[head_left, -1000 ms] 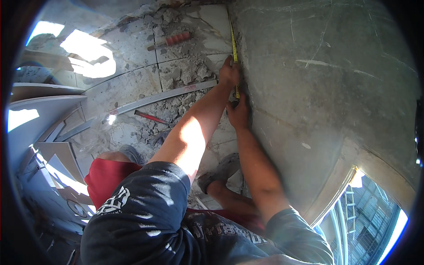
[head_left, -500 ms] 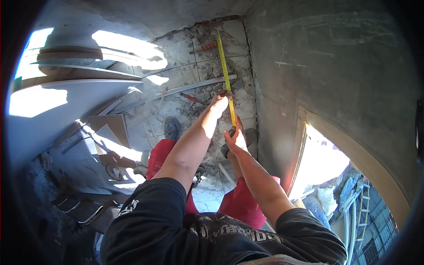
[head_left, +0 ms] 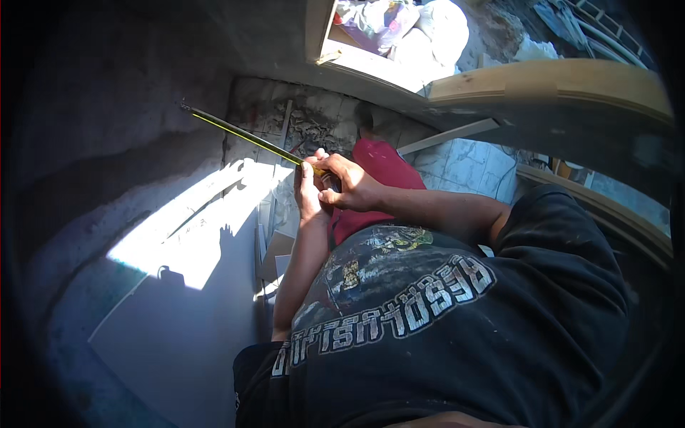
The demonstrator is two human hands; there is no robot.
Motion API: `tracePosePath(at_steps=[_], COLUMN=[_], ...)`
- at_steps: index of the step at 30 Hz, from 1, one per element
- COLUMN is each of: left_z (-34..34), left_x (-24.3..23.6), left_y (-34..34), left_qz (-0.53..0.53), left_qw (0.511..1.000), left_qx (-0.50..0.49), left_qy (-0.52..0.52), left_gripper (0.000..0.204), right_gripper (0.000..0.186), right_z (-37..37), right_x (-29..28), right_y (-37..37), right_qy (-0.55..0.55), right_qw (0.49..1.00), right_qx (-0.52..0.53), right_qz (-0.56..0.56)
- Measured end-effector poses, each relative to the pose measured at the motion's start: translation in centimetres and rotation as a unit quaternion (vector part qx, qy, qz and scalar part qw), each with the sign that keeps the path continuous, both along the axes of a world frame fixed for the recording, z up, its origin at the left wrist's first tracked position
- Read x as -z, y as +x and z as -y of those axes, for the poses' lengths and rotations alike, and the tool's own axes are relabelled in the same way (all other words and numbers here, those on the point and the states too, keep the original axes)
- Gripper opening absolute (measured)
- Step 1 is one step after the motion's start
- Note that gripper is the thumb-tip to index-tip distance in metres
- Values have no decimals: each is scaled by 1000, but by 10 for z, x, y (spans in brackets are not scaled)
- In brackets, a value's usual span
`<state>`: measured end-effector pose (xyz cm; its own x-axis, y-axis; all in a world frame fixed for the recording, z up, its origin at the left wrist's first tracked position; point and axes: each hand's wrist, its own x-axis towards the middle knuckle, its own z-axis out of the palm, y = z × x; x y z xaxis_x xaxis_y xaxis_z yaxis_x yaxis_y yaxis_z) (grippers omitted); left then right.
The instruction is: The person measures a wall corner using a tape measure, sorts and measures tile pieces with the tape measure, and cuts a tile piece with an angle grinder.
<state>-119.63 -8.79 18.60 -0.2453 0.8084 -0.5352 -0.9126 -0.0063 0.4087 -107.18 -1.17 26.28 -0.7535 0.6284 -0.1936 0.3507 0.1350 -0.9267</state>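
Observation:
A tape measure's blade (head_left: 246, 135) juts out from my hands toward the upper left, its hooked end free in front of the shaded wall. My right hand (head_left: 354, 187) is curled round the dark tape case (head_left: 327, 179), which the fingers partly cover. Close beside it, my left hand (head_left: 309, 194) grips the yellow-edged blade near the case, thumb up against it. Both hands are held together in front of my body, above my red-trousered leg (head_left: 385, 160).
A large board (head_left: 193, 321) leans at the left, partly sunlit. Rubble (head_left: 310, 128) lies on the tiled floor beyond my hands, along with a long strip (head_left: 283, 132). A wood-framed opening (head_left: 549, 78) at upper right shows white sacks (head_left: 432, 32) outside.
My view has swung round toward the left wall and boards. The blade has come up off the rubble-strewn floor into the air, and my hands have drawn together close to my body.

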Motion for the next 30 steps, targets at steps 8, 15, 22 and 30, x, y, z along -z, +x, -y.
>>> tracePosePath(at_steps=[8, 15, 22, 30], left_z=[-7, -23, -44, -88], left_x=[-140, -198, -215, -182], left_y=[17, 91, 178, 380], left_qz=[-93, -222, -355, -478], left_qw=[959, 850, 605, 353], left_qx=[222, 405, 664, 779], left_qy=[149, 253, 257, 200], left_gripper=[34, 30, 30, 35], right_gripper=[59, 66, 29, 33], right_z=[59, 91, 134, 161], right_x=[-85, -125, -111, -64], right_y=[44, 135, 310, 614], right_qy=[318, 430, 295, 187], right_qw=[917, 829, 765, 701], right_qx=[233, 358, 557, 682], right_qz=[-67, -17, -129, 89])
